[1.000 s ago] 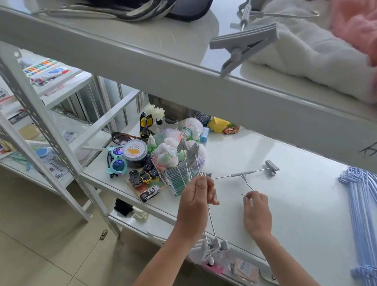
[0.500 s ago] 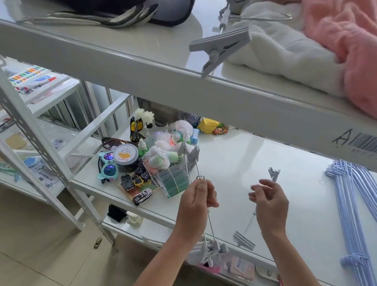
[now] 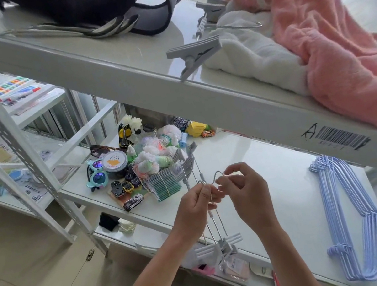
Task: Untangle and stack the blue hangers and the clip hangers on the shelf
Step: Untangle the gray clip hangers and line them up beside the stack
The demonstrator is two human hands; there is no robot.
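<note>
Clip hangers point(image 3: 214, 216), bundled: light, stiff wire, snag-prone; left hand point(image 3: 194, 208) grips shanks, right hand point(image 3: 247, 194) pinches a hook; best held at hooks.

On the white middle shelf point(image 3: 276, 177), a broad bare stretch lies open between the heap of small toys, sunglasses and netted balls point(image 3: 140, 161) at the left and the stack of light-blue wire hangers point(image 3: 346, 215) at the right. The grey edge beam of the upper shelf point(image 3: 173, 90) roofs this gap, so entry is from the front. At the front edge, the bundle of grey clip hangers point(image 3: 215, 223) held by both hands partly blocks the way.
</note>
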